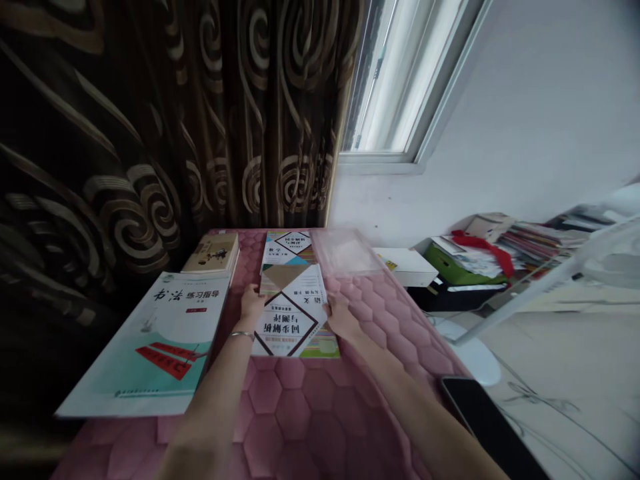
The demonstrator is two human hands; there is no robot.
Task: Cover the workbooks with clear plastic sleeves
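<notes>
A white workbook point(290, 320) with a black diamond outline, a tan triangle and Chinese characters appears upside down to me, in the middle of the pink padded surface. My left hand point(253, 305) grips its left edge; a silver bracelet circles that wrist. On the opposite edge, my right hand point(340, 315) has its thumb over the cover and its fingers curled at the side, partly hidden. Just beyond lies a similar book point(289, 246) with a blue triangle, its near part covered by the workbook. I cannot tell whether the workbook is lifted or resting.
Left stands a large white-and-teal book point(150, 340) with smaller tan books point(213, 252) behind it. A clear plastic sheet or case point(347, 252) lies right. A dark-screened device point(490, 427) sits at the right edge. Beyond are a white box point(407, 267), paper piles and floor cables.
</notes>
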